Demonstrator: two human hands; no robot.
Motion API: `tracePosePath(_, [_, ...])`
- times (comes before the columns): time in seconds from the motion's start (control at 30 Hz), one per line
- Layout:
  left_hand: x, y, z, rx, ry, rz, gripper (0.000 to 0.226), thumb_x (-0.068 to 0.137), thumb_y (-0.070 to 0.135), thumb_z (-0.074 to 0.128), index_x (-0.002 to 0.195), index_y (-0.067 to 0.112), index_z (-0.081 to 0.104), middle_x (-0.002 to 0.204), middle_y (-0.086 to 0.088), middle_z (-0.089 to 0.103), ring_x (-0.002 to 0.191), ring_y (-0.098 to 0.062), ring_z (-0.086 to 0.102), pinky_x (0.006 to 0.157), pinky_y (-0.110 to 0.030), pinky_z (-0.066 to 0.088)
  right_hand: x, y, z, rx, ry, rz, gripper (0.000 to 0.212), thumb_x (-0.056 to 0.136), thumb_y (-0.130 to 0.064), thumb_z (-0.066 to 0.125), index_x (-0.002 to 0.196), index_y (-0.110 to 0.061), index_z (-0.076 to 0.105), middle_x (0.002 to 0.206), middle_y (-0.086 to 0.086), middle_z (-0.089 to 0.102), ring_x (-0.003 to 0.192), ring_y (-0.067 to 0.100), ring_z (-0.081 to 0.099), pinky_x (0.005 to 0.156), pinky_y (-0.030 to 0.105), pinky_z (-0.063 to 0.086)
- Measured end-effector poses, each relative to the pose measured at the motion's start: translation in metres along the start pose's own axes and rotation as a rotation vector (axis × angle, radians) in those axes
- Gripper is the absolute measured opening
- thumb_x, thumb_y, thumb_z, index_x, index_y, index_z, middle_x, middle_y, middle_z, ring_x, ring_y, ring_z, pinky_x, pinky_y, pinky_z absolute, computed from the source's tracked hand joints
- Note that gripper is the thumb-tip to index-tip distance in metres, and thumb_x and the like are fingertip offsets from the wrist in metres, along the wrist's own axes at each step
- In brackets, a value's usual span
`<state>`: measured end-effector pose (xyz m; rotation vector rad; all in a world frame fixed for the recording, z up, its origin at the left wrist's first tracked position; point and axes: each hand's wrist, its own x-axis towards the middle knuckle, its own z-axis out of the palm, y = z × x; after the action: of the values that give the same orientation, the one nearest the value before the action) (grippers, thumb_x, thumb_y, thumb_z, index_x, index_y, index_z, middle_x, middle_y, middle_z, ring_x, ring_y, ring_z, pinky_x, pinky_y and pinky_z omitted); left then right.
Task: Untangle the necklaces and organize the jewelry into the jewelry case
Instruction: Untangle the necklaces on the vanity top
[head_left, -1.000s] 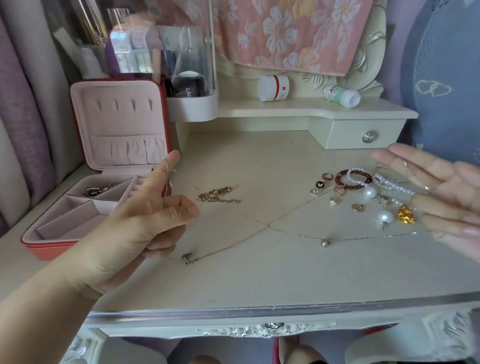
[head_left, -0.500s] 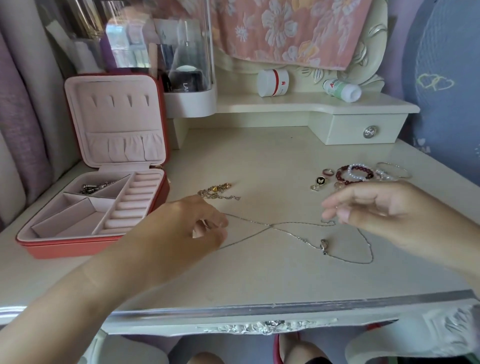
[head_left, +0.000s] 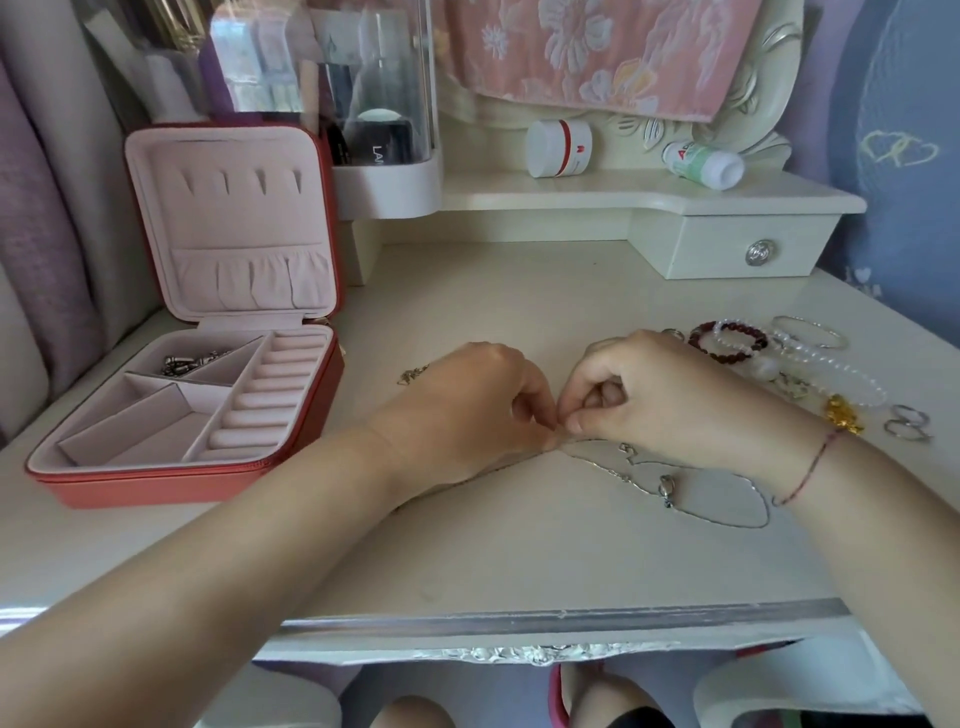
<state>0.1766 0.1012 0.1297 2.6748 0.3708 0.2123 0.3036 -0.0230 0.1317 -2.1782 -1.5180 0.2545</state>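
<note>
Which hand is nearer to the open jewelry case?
Left. The left hand is right of the case, apart from it; the right hand is farther right, near the bracelets. Both pinch the necklace.

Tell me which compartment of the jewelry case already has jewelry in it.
The back-left triangular compartment: silver pieces lie in it, while the other compartments and ring rolls show only pink lining.

Soft, flat daylight lights the scene brightly, leaving only faint, diffuse shadows on the pale table (head_left: 519, 561). Reflections haze the clear cover (head_left: 374, 78) at upper left. The wide lens bows the table's front edge and stretches the corners; fine detail is soft, and the thin chain (head_left: 727, 522) barely shows.
</note>
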Motion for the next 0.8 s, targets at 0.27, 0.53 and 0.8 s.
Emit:
tracePosePath(0.27, [0.001,-0.004,0.011,-0.035,-0.085,0.068,0.007,0.094,0.024,0.060,0.089,0.023,0.064,0.084,0.009,0.056,0.079,-0.006,0.047,0.068,-0.014,0.034,-0.001,0.009,0.009,0.229,-0.024,0.062,0.012,0.079,-0.016,0.073,0.072,-0.025,0.072,0.049,-0.016,0.053,0.048,0.003,0.039,0.047,0.016,0.030])
tracePosePath(0.53, [-0.006,-0.007,0.005,-0.521,-0.049,-0.008,0.016,0.098,0.021,0.054,0.084,0.024,0.060,0.057,0.017,0.049,0.049,0.001,0.039,0.048,-0.011,0.032,-0.008,0.011,0.003,0.581,-0.081,0.042,0.007,0.079,-0.014,0.075,0.075,-0.020,0.072,0.063,-0.007,0.060,0.062,0.004,0.050,0.063,0.017,0.041])
tracePosePath(0.8, [-0.010,-0.002,0.002,-0.718,-0.081,-0.060,0.018,0.101,0.018,0.048,0.085,0.014,0.057,0.053,0.015,0.041,0.045,-0.001,0.034,0.043,-0.009,0.031,-0.008,0.008,0.001,0.684,-0.002,0.031,0.016,0.065,-0.034,0.082,0.072,-0.024,0.071,0.072,-0.002,0.061,0.069,0.006,0.052,0.066,0.014,0.040])
